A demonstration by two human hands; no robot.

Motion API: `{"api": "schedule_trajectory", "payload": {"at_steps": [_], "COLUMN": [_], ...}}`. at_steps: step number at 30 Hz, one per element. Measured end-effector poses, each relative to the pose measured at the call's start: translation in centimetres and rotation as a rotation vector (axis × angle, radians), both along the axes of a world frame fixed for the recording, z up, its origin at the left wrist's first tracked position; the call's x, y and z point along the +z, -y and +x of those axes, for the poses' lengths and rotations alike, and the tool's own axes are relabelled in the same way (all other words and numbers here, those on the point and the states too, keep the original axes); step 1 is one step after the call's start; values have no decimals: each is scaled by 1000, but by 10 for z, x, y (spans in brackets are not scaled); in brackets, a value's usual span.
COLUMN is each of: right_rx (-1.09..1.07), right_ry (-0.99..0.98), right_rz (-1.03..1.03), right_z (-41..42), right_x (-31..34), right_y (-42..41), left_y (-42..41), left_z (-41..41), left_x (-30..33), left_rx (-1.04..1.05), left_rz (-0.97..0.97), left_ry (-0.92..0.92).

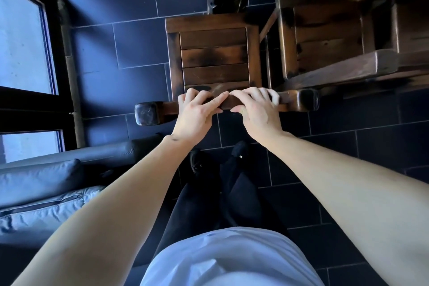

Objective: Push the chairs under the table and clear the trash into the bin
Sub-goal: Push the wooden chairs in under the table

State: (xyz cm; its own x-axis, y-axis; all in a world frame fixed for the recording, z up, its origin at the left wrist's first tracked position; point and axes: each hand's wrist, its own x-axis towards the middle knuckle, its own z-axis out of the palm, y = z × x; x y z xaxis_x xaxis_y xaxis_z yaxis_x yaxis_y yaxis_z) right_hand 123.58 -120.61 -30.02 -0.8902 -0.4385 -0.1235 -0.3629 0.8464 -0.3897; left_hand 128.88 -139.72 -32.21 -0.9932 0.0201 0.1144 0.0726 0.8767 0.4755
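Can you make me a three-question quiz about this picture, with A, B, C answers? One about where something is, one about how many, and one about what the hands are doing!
1. Where is the sofa?
A. To the person's left, by the window
B. Under the table
C. On top of a chair

2. How many wooden chairs show?
A. One
B. Two
C. Five

3. What are the hands doing?
A. Hanging free
B. Holding trash
C. Gripping a chair's top rail

Answers:
1 A: its cushions lie at the left edge, below the window.
2 B: the near chair and a second chair to its right.
3 C: the left hand and right hand both curl their fingers over the rail.
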Motion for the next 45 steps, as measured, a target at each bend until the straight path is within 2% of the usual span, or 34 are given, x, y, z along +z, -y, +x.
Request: {"api": "schedule_trajectory", "payload": {"at_steps": [11, 22, 28, 45], "right_rx": [20, 31, 50, 70], "right_ry": [26, -21, 19, 61], "right_rz": [-41, -57, -59, -73], "right_z": [-32, -38, -53, -85], "right_x": [-5, -7, -7, -10], "right_y": [22, 16, 5, 15], "left_y": [31, 24, 11, 22], "left_z": [-37, -41, -49, -81], "left_x": [5, 2, 4, 12], "left_rx": [7, 25, 25, 34], "left_rz": [15, 19, 21, 44], "left_ry": [80, 42, 38, 174]}}
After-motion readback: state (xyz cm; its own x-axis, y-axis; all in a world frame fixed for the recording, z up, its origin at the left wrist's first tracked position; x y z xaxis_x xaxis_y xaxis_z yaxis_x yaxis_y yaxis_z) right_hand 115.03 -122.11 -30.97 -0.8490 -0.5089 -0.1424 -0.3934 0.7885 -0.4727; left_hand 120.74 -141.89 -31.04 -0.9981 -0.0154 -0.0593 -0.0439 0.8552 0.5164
